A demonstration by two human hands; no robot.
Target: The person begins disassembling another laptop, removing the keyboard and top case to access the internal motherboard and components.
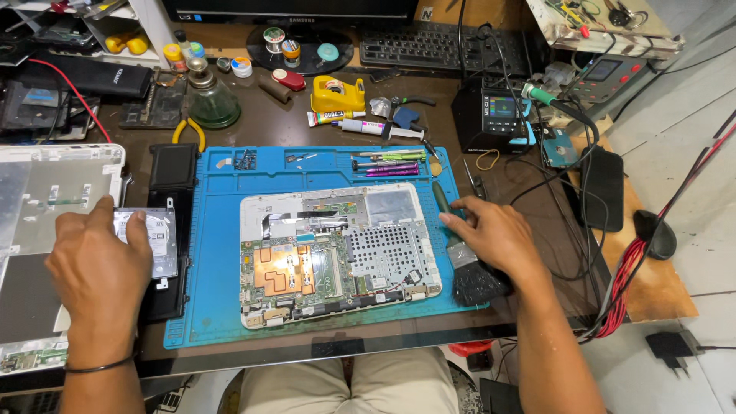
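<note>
Left hand (100, 264) rests fingers-spread on the hard drive (153, 239); right hand (498, 241) lies loosely over the brush (464, 257) beside the opened laptop (337, 253).

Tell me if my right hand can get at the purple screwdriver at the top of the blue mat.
Probably yes: the right hand rests on the brush, and nothing stands between it and the purple screwdriver.

The blue mat (207, 253) looks matt and rubbery. The hard drive (157, 238) has a shiny metal face. The brush (468, 268) has a metal ferrule and soft black bristles.
</note>
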